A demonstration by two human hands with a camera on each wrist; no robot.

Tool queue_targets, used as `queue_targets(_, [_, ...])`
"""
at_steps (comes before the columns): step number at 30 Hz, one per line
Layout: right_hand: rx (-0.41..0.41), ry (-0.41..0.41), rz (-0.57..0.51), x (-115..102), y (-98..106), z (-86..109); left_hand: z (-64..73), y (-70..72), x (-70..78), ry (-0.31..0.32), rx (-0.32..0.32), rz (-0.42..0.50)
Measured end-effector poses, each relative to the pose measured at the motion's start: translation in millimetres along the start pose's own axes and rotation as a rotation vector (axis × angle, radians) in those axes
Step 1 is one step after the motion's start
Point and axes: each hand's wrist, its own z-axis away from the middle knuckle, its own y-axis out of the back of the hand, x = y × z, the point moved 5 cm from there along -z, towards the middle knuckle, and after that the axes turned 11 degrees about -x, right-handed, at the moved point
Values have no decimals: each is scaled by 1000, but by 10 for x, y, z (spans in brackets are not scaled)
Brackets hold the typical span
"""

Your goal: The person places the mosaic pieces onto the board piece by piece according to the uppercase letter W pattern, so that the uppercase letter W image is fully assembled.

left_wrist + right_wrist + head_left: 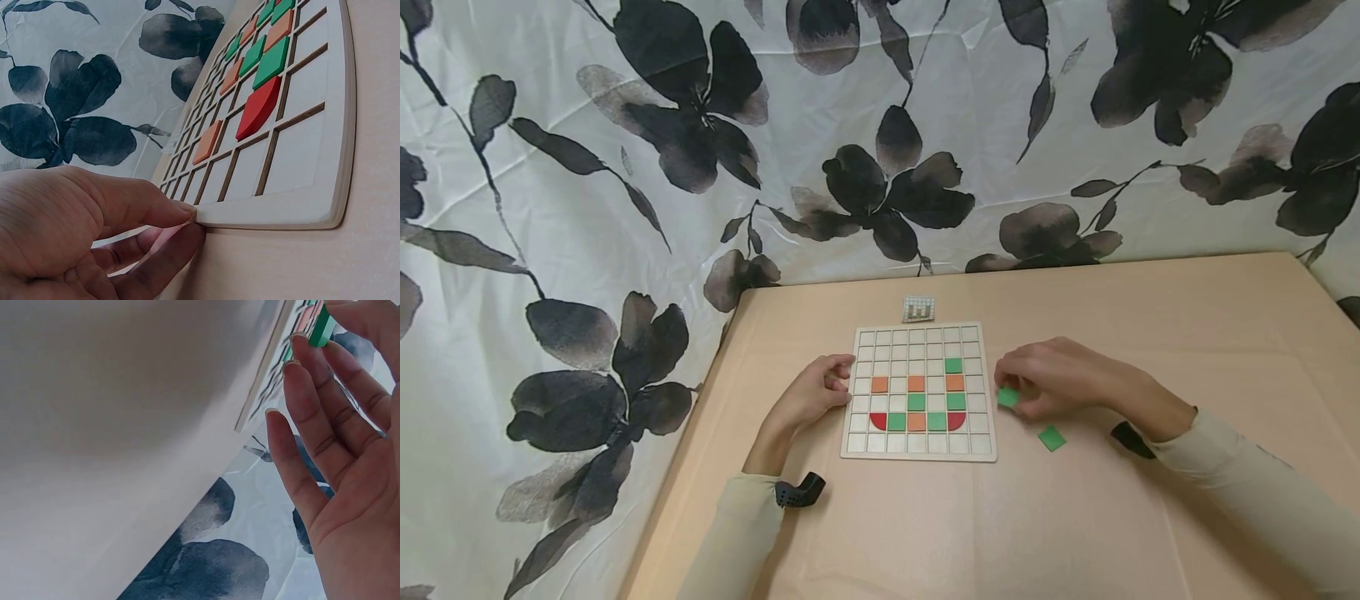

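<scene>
A white wooden grid board (917, 455) lies on the table, with several green and orange square tiles and two red rounded pieces (261, 107) in its cells. At the board's left edge, my left hand (811, 392) has the rim between thumb and fingertips, as the left wrist view shows close up. Just off the right edge, my right hand (1060, 379) pinches a green square tile (322, 326) between thumb and fingers. Its other fingers are spread and hold nothing. A second green tile (1052, 438) lies loose on the table below that hand.
A small card with a printed grid pattern (918, 309) lies behind the board. The wooden table (1150, 333) ends at a curtain (985, 125) with dark flowers, behind and to the left. Each wrist wears a dark strap device (800, 490).
</scene>
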Motion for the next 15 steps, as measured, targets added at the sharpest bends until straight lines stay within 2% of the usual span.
queue_targets(15, [-12,32,-30,-68,185,-165,-12,-3,17,-19,-5,-6])
